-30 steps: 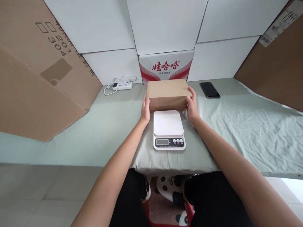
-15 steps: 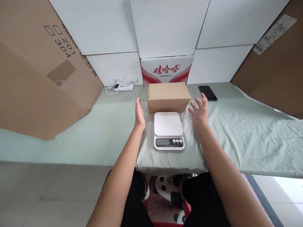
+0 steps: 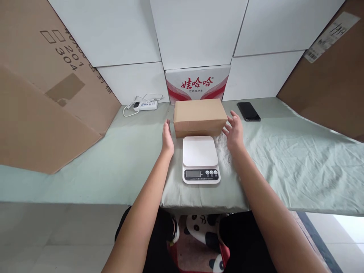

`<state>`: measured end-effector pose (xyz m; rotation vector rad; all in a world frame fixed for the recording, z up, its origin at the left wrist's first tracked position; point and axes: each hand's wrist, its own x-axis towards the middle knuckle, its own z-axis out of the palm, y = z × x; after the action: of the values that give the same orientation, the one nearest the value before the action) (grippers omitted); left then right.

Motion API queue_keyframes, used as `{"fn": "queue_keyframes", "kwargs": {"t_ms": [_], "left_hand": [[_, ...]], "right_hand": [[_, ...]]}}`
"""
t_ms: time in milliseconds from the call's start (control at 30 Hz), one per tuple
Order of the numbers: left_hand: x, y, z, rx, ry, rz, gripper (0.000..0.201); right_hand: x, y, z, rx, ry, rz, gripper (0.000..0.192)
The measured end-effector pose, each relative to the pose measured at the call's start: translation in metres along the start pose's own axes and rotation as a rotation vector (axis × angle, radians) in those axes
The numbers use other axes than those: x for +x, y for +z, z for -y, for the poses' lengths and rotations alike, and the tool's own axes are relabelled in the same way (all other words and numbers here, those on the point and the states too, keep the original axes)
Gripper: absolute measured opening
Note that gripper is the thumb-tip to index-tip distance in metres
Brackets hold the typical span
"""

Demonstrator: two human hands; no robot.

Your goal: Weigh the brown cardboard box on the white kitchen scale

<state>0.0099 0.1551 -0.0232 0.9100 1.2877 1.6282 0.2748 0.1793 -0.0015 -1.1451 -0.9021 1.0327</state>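
1. We see a table point(image 3: 298, 167) covered in a wrinkled pale green cloth, with wide bare stretches to the left and right of the middle; white panels close off its back edge.
2. Large flat sheets of brown cardboard point(image 3: 42, 106) lean over the table's left side, and another leans over the right back corner.
3. A white and red printed carton point(image 3: 197, 83) stands at the back edge, just behind the box.
4. The plain brown cardboard box point(image 3: 199, 115), rectangular and closed, sits on the cloth in the middle of the table, just behind the scale.
5. A white kitchen scale point(image 3: 200, 159) with a smooth square plate and dark display sits near the front edge, between our arms.
6. Our left hand point(image 3: 167, 138) is open, fingers straight together, palm facing the box's left end, just apart from it.
7. Our right hand point(image 3: 234, 131) is open with fingers spread, near the box's right end, holding nothing.
8. A dark phone point(image 3: 248, 111) lies flat toward the back, right of the box.
9. A white power strip point(image 3: 145, 105) with its cord lies at the back edge, left.
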Motion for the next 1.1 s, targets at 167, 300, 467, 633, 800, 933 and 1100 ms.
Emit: {"fn": "queue_keyframes", "kwargs": {"t_ms": [167,300,467,633,800,933,1100], "left_hand": [[-0.002,-0.002,-0.004,0.002,0.009,0.015,0.079],[-0.003,0.001,-0.005,-0.009,-0.005,0.029,0.077],[-0.003,0.003,-0.004,-0.021,0.001,0.032,0.077],[-0.005,0.006,-0.008,-0.059,-0.032,0.023,0.071],[-0.007,0.007,-0.013,-0.077,-0.062,0.029,0.066],[-0.007,0.007,-0.015,-0.082,-0.069,0.04,0.066],[-0.008,0.006,-0.014,-0.08,-0.068,0.048,0.067]], "right_hand": [[-0.003,0.007,0.0,0.016,0.007,0.0,0.067],[-0.006,0.011,0.0,0.022,0.005,0.012,0.067],[-0.007,0.011,0.001,0.019,0.01,0.021,0.069],[-0.008,0.013,-0.002,0.008,-0.012,0.061,0.061],[-0.005,0.015,-0.008,-0.001,-0.013,0.066,0.059],[-0.002,0.014,-0.009,0.002,-0.008,0.054,0.067],[0.002,0.013,-0.01,-0.003,-0.01,0.065,0.071]]}}
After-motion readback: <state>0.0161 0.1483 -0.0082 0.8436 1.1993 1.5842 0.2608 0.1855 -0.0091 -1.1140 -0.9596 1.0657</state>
